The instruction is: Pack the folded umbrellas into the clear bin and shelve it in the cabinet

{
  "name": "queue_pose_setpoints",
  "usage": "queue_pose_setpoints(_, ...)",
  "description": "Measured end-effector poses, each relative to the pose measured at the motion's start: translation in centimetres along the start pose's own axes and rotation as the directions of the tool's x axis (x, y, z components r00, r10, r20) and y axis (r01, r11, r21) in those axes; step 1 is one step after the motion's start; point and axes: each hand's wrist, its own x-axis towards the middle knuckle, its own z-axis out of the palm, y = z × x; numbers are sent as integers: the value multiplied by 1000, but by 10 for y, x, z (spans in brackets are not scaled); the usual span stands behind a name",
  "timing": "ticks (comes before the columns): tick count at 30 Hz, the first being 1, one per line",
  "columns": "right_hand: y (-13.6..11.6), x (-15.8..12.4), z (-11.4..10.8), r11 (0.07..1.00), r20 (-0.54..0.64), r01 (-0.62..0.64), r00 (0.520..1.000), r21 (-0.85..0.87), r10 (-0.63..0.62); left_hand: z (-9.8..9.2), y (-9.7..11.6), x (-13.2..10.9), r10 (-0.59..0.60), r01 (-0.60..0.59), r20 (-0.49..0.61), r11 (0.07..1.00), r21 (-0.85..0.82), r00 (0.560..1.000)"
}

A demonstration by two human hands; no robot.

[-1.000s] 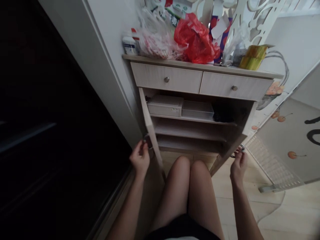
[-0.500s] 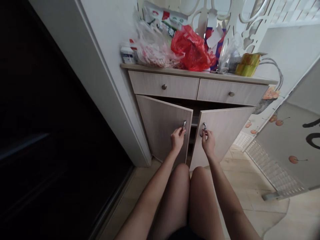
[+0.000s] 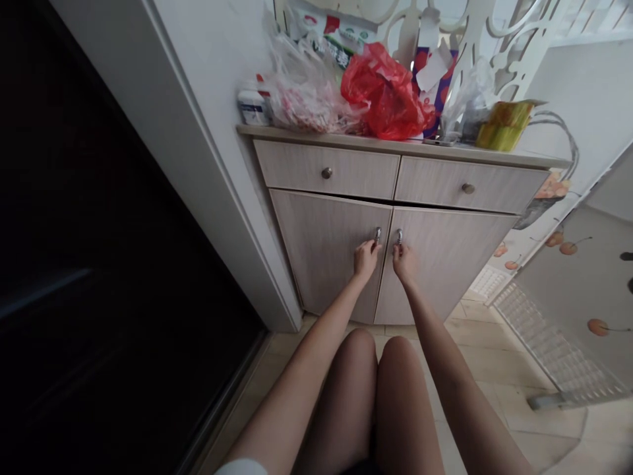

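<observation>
In front of me stands a pale wood-grain cabinet with two doors, nearly closed; a thin dark gap shows along their top edges. My left hand (image 3: 366, 260) is closed on the curved metal handle (image 3: 378, 233) of the left door (image 3: 326, 244). The matching handle (image 3: 399, 235) of the right door (image 3: 445, 257) is gripped in my right hand (image 3: 405, 264). The two hands are close together, on either side of the seam between the doors. Above the doors are two drawers, left (image 3: 291, 165) and right (image 3: 499, 185), both closed, with round knobs.
On the cabinet top lie a red plastic bag (image 3: 386, 95), a clear plastic bag (image 3: 306, 92), a white bottle (image 3: 253, 107) and a yellow-green package (image 3: 504, 125). A white door frame (image 3: 217, 171) rises at left, beside a dark opening. At right stands a cherry-patterned panel (image 3: 583, 290).
Both cabinet doors have swung inward, away from me, and the wide gap between them has narrowed to a seam. My hands moved forward and closer together, still on the handles.
</observation>
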Motion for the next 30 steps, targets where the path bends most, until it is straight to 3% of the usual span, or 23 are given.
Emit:
queue_pose_setpoints(7, 0, 14, 8, 997, 44, -52, 998, -53, 55, 6, -2, 12, 10, -11, 33, 999, 31, 999)
queue_pose_setpoints(16, 2, 30, 17, 997, 38, -64, 997, 40, 62, 11, 0, 24, -14, 11, 86, 999, 37, 996)
queue_pose_setpoints(25, 5, 36, 21, 997, 25, -14, 1000, 76, 12, 15, -3, 28, 3, -5, 65, 1000, 24, 998)
queue_pose_setpoints(30, 3, 35, 20, 998, 71, -57, 996, 30, 55, 18, -4, 29, 1, -2, 51, 1000, 24, 999)
